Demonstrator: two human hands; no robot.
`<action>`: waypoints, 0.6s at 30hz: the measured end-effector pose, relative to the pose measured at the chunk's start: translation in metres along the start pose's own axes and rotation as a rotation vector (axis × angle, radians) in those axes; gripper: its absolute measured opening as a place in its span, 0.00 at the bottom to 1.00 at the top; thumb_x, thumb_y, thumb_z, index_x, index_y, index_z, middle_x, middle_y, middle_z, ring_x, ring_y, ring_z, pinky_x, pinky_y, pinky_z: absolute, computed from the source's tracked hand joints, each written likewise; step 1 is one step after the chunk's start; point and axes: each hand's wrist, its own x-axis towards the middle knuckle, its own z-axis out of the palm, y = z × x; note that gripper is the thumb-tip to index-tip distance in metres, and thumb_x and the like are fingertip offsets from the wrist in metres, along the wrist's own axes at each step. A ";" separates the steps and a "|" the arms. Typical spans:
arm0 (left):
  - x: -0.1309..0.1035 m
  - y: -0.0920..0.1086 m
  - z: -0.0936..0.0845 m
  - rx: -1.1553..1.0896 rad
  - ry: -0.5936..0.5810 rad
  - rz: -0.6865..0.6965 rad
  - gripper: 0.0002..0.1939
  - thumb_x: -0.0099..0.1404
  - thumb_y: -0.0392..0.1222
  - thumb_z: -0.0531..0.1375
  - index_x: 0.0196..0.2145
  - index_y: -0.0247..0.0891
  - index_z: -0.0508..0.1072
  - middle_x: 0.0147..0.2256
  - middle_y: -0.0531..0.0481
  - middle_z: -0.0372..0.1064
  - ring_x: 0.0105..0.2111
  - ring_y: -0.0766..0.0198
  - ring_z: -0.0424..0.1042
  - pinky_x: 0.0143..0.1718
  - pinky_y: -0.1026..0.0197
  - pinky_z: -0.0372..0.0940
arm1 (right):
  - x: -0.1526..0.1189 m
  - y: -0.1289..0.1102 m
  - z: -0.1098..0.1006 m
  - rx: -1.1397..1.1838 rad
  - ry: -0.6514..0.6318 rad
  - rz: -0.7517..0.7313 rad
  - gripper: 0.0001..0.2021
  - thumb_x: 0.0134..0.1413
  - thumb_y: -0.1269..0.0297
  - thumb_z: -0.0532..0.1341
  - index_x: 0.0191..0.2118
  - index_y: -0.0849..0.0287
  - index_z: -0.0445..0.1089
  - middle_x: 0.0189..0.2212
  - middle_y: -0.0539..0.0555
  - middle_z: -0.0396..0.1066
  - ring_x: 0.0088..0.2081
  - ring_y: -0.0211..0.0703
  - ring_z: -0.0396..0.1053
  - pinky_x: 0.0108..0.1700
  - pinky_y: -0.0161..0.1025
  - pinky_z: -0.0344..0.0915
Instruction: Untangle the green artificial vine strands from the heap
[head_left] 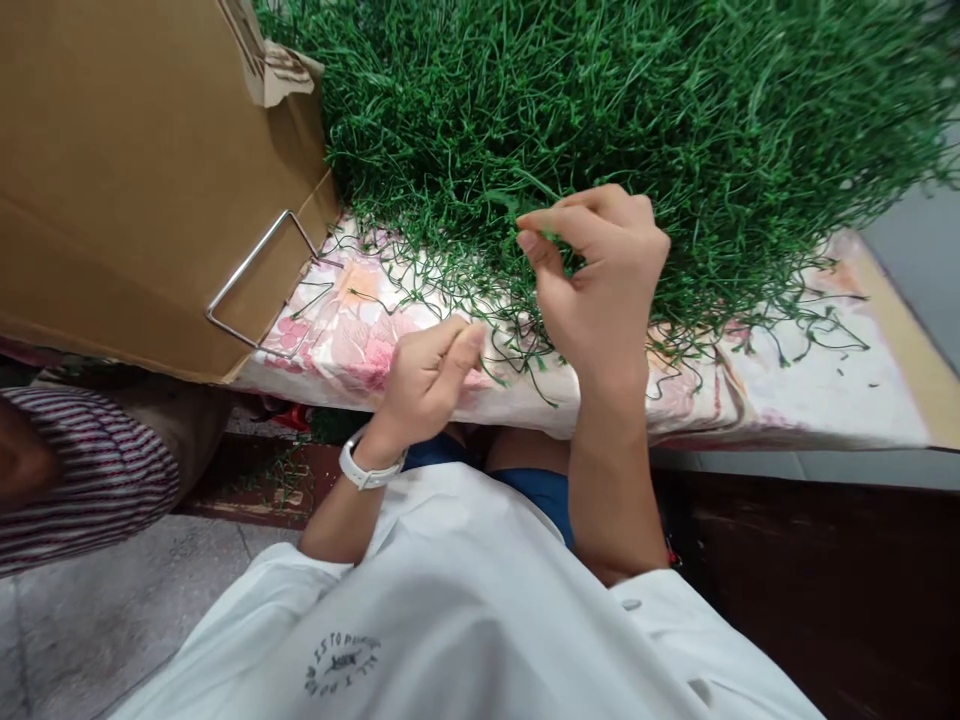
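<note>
A big heap of green plastic grass stems covers the far part of the table, with loose thin stems straggling towards me. My right hand is raised at the heap's near edge, thumb and forefinger pinched around what looks like a blurred green plastic stem. Lower and to the left, my left hand is closed above the table's front edge, its thumb pressed against the curled forefinger. Whatever lies inside that grip is hidden by the fingers. A white watch band circles my left wrist.
A floral cloth covers the table. On the left stands a large cardboard box with a bent metal wire frame against it. Beside me, a person's striped sleeve shows. Green scraps lie below the table.
</note>
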 end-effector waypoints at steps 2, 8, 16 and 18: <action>0.008 -0.009 -0.013 0.222 0.060 0.016 0.22 0.77 0.48 0.53 0.26 0.38 0.69 0.21 0.55 0.60 0.23 0.68 0.60 0.30 0.63 0.57 | -0.003 0.002 -0.002 -0.060 -0.086 -0.061 0.12 0.60 0.72 0.64 0.47 0.53 0.79 0.47 0.59 0.75 0.49 0.55 0.64 0.53 0.55 0.61; 0.007 -0.027 -0.029 0.591 0.031 -0.131 0.22 0.76 0.47 0.53 0.55 0.32 0.78 0.37 0.41 0.79 0.33 0.60 0.74 0.37 0.62 0.61 | -0.018 0.008 -0.014 -0.028 -0.093 -0.123 0.18 0.62 0.76 0.56 0.50 0.55 0.79 0.50 0.59 0.76 0.52 0.57 0.67 0.52 0.59 0.60; 0.009 -0.031 -0.044 0.611 0.268 -0.059 0.24 0.76 0.52 0.55 0.60 0.38 0.77 0.33 0.44 0.78 0.29 0.61 0.69 0.37 0.61 0.62 | -0.053 -0.020 -0.028 0.184 -0.080 -0.232 0.09 0.64 0.72 0.61 0.46 0.55 0.76 0.38 0.55 0.79 0.41 0.47 0.73 0.46 0.48 0.66; 0.008 -0.020 -0.035 0.413 0.319 -0.026 0.22 0.76 0.53 0.55 0.58 0.43 0.79 0.37 0.45 0.79 0.33 0.62 0.71 0.41 0.61 0.65 | -0.060 -0.027 -0.025 0.248 -0.117 -0.234 0.09 0.65 0.69 0.62 0.49 0.56 0.74 0.37 0.55 0.78 0.40 0.45 0.73 0.46 0.46 0.67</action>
